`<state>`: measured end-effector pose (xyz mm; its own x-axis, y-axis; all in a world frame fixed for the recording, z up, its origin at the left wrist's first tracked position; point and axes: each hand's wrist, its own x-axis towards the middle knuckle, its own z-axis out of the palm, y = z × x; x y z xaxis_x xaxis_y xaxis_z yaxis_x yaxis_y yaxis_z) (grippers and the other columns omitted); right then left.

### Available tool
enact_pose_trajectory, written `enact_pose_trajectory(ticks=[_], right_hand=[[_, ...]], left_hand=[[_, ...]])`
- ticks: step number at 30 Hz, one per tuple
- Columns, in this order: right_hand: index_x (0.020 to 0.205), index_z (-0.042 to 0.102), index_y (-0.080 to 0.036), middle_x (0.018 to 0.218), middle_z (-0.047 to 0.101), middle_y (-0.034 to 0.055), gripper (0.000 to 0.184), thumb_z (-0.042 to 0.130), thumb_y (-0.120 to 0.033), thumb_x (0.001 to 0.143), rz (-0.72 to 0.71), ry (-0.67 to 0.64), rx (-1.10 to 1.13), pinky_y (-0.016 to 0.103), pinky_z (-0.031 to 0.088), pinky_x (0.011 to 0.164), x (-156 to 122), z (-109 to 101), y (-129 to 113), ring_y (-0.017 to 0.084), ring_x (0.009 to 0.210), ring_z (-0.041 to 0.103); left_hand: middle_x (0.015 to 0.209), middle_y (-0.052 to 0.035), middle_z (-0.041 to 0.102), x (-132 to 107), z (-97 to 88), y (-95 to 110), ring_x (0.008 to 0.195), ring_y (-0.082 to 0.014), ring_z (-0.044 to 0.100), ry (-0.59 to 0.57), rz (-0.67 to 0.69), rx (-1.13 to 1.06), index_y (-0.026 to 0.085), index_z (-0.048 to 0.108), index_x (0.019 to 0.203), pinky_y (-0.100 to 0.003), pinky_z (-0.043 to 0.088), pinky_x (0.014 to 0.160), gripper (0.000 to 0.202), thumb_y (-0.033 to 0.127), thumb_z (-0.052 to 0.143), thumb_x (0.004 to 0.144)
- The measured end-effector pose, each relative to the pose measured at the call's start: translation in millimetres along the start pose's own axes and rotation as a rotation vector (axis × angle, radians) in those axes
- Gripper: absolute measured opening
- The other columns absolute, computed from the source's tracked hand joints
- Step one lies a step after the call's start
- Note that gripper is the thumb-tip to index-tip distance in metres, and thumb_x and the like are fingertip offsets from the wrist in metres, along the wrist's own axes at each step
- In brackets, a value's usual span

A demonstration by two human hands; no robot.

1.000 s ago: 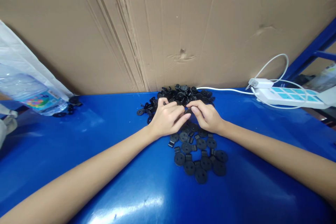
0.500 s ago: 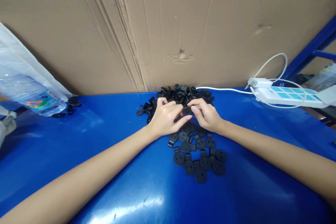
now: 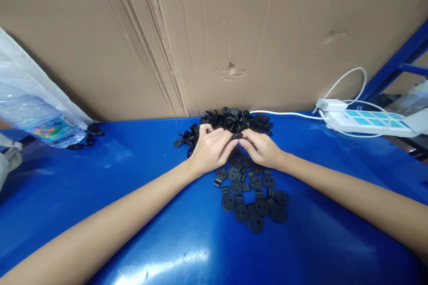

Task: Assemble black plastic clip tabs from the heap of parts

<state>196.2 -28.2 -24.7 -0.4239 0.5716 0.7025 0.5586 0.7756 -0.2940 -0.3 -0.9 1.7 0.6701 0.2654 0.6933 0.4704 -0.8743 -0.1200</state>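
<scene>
Between my two hands is a small round black plastic clip (image 3: pixel 237 136), tilted so that mostly its edge shows. My left hand (image 3: pixel 212 148) pinches it from the left, thumb below and fingers above. From the other side, the fingertips and thumb of my right hand (image 3: pixel 262 146) grip the same piece. A heap of loose black plastic pieces (image 3: pixel 230 118) lies behind my hands, partly covered by them. Nearer to me, several black round clips with two holes and a short tab (image 3: pixel 256 221) are spread on the blue table (image 3: pixel 160 231).
A cardboard sheet (image 3: pixel 214 44) stands along the table's back edge. At left, a clear plastic bottle (image 3: pixel 43 116) leans beside a few black pieces (image 3: pixel 95 129). A white power strip (image 3: pixel 371 123) with a plugged-in charger (image 3: pixel 331 105) and white cable (image 3: pixel 287 114) lies at right.
The clip has turned from showing its flat face to lying nearly edge-on. My left thumb has closed up against it, and my right fingers have moved slightly left.
</scene>
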Motion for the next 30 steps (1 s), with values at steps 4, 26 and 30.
enact_pose_trajectory(ticks=[4,26,30], right_hand=[[0.105,0.049,-0.02,0.088,0.067,0.0051,0.014,0.038,-0.026,0.1,0.022,0.018,0.034,0.025,0.051,0.064,-0.1,0.7,0.0,0.016,0.075,0.066],[0.075,0.057,-0.019,0.072,0.066,0.0028,0.014,0.047,-0.016,0.085,0.193,-0.079,-0.299,0.026,0.036,0.058,5.4,-0.2,-4.8,0.017,0.068,0.06],[0.07,0.054,-0.018,0.069,0.063,0.0033,0.017,0.047,-0.017,0.085,0.149,-0.149,-0.208,0.025,0.036,0.06,6.0,-1.5,-4.0,0.015,0.065,0.056]], left_hand=[[0.062,0.0013,0.059,0.3,1.0,-1.2,0.06,-0.0121,0.05,0.006,-0.003,-0.008,0.015,0.055,0.077,-0.035,0.026,0.073,0.028,0.027,0.041,0.098],[0.057,0.003,0.064,1.9,-1.1,1.5,0.066,-0.0117,0.053,-0.068,-0.011,-0.079,0.016,0.059,0.059,-0.039,0.023,0.077,0.041,0.026,0.045,0.096],[0.054,0.0039,0.062,1.4,-0.4,1.1,0.063,-0.011,0.053,-0.032,0.007,-0.101,0.015,0.057,0.056,-0.039,0.023,0.077,0.042,0.023,0.046,0.095]])
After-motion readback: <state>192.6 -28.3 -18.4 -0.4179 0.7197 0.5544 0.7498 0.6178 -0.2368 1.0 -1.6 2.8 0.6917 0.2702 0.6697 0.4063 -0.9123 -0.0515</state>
